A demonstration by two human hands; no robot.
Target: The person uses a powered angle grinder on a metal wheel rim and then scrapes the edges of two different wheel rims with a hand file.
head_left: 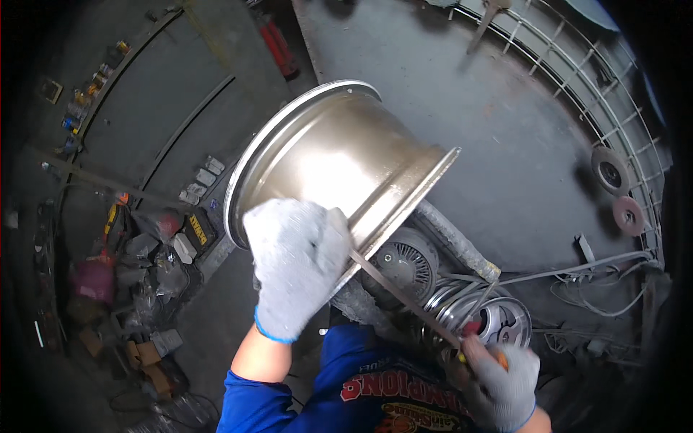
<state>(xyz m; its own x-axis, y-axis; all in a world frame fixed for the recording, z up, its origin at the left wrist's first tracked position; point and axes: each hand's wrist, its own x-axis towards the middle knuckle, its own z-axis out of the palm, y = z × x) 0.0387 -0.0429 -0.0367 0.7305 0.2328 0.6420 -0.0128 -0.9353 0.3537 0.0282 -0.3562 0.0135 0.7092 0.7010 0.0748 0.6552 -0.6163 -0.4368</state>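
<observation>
A silver car wheel rim (339, 159) lies tilted in front of me, its inner barrel bright and its near lip running down to the right. My left hand (296, 252), in a grey-white work glove, is closed at the near lip, over the far end of a long thin file (404, 299). Low on the right, my right hand (502, 382), gloved the same way, is wrapped round the file's orange and yellow handle. The file slants between both hands and meets the lip by my left fingers. The left fingertips are partly hidden.
Beneath the rim are a motor with a vented cover (404, 263) and a dusty pipe (458, 242). Another wheel rim (505, 321) rests beside my right hand. Discs (610, 171) hang on a wire rack (577, 79). Tools, bags and boxes (148, 361) clutter the left floor.
</observation>
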